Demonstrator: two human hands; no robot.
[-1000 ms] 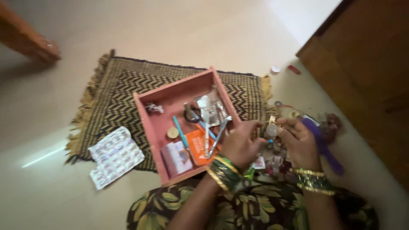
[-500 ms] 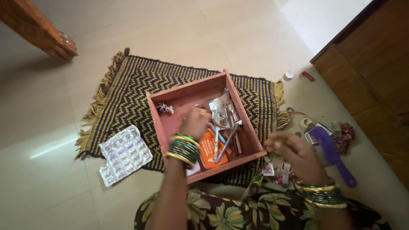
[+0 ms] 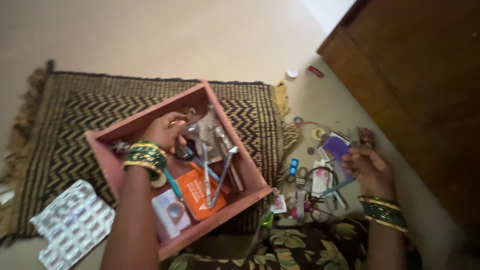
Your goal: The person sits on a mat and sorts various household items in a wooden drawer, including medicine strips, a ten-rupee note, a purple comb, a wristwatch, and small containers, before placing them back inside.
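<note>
My left hand (image 3: 165, 131), several green and gold bangles on its wrist, reaches into a pink wooden tray (image 3: 150, 120) on a zigzag woven mat (image 3: 250, 105). Its curled fingers touch silver foil packets (image 3: 202, 131); whether they hold anything is hidden. The tray also holds pens, an orange packet (image 3: 197, 192) and a small white box (image 3: 170, 215). My right hand (image 3: 370, 170) is right of the tray, fingers curled on a purple comb (image 3: 335, 147), above a heap of small trinkets (image 3: 305, 195) on the floor.
A brown wooden cabinet (image 3: 415, 75) stands close on the right. Silver blister packs (image 3: 72, 225) lie at the mat's front left edge. A white cap (image 3: 292, 72), a red piece (image 3: 315, 71) and a tape roll (image 3: 317, 133) lie on the pale tiled floor.
My left hand left the trinket heap and went into the tray, then further back in it. My right hand moved onto the purple comb. The view swung right and closer.
</note>
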